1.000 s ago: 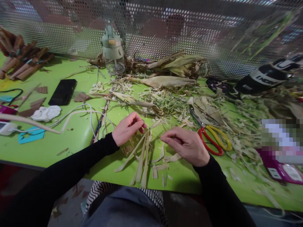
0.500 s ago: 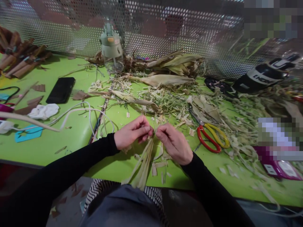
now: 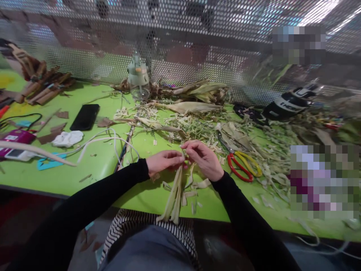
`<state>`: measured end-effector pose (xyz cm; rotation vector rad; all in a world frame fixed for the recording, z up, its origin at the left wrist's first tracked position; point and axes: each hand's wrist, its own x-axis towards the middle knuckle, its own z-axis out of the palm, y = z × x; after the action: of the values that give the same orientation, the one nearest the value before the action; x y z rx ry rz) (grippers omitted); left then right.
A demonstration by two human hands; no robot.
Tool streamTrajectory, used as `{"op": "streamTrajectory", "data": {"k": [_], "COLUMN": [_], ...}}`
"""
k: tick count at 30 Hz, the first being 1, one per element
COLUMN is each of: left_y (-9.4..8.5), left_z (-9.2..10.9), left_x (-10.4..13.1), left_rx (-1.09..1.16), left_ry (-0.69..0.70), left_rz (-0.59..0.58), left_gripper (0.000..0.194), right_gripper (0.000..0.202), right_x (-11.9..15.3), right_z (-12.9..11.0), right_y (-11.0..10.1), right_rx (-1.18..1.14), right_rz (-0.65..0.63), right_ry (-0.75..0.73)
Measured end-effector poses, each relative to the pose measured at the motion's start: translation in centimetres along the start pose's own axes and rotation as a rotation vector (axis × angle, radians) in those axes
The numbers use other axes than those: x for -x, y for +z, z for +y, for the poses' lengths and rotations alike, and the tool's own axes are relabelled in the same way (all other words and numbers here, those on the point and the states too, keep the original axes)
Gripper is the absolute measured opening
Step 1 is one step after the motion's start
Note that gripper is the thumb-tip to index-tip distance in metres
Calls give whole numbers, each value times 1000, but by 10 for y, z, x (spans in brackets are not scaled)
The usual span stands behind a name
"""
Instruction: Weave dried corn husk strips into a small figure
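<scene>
A bundle of pale corn husk strips (image 3: 175,194) hangs toward me, its loose ends over the table's front edge. My left hand (image 3: 165,162) is closed around the top of the bundle, thumb pressed against the fingers. Just right of it, my right hand (image 3: 205,161) pinches the bundle's upper tip, where a small pale end pokes out above the fingers. Cut scraps of husk (image 3: 191,194) lie under and beside the bundle. Red-and-yellow-handled scissors (image 3: 244,165) rest to the right of my right hand.
Dry husks (image 3: 191,107) and shreds cover the back and right of the green table (image 3: 101,180). A clear bottle (image 3: 138,79) stands behind; a black bottle (image 3: 290,101) leans at right. At left are a phone (image 3: 85,116), white cable (image 3: 96,139), crumpled tissue (image 3: 67,138) and brown bundles (image 3: 46,84).
My view has tilted up and shifted left. The right hand has turned, its fingers now reaching over the bundle's tip. The left hand still holds the strips.
</scene>
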<state>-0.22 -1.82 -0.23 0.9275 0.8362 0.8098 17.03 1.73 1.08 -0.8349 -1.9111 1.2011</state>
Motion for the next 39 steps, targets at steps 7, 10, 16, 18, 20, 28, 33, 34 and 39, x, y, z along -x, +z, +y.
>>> {"op": "streamTrajectory", "data": {"k": [7, 10, 16, 18, 20, 28, 33, 34, 39], "left_y": [-15, -21, -14, -11, -11, -19, -16, -16, -14], "left_z": [10, 22, 39, 42, 43, 41, 44, 44, 43], "left_x": [11, 13, 12, 12, 13, 8, 7, 8, 8], "left_rx": [12, 26, 152, 180, 194, 175, 195, 197, 194], "left_ry": [63, 112, 182, 201, 217, 207, 199, 195, 202], "left_rz": [171, 194, 212, 220, 226, 183, 139, 136, 135], "left_gripper": [30, 28, 28, 30, 31, 25, 14, 11, 12], "right_gripper": [34, 33, 33, 37, 44, 28, 39, 39, 27], "right_x": [-2, -4, -12, -11, -5, 46, 56, 55, 42], "right_z": [-26, -33, -35, -34, -30, 10, 18, 19, 23], "right_y": [-43, -73, -94, -95, -99, -127, -133, -136, -145], "right_rx": [265, 566, 770, 810, 904, 1257, 1271, 1278, 1256], "right_rz": [-79, -171, 10, 55, 75, -90, -1, 13, -38], "right_ry": [87, 59, 24, 38, 124, 605, 624, 632, 715]}}
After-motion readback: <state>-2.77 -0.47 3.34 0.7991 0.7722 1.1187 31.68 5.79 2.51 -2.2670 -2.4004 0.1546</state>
